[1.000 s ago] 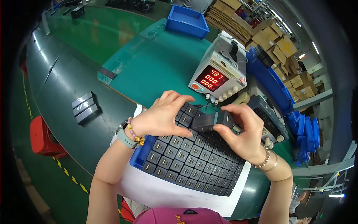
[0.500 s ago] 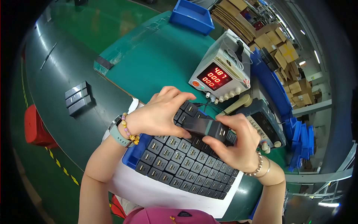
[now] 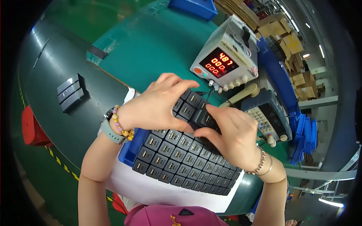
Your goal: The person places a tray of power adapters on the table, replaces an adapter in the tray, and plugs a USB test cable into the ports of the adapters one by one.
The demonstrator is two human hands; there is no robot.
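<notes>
One black block (image 3: 206,119) clamped in right hand (image 3: 236,137), left hand (image 3: 152,109) spread; green tabletop (image 3: 139,49), piled cartons (image 3: 292,43) beyond

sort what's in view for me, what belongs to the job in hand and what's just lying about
Seems part of the job:
black unit in the right hand
packed black units
blue tray holding them
perhaps the instrument with the lit display
perhaps the dark blocks set apart

Seems just lying about:
thin stick
red stool
cardboard boxes
</notes>
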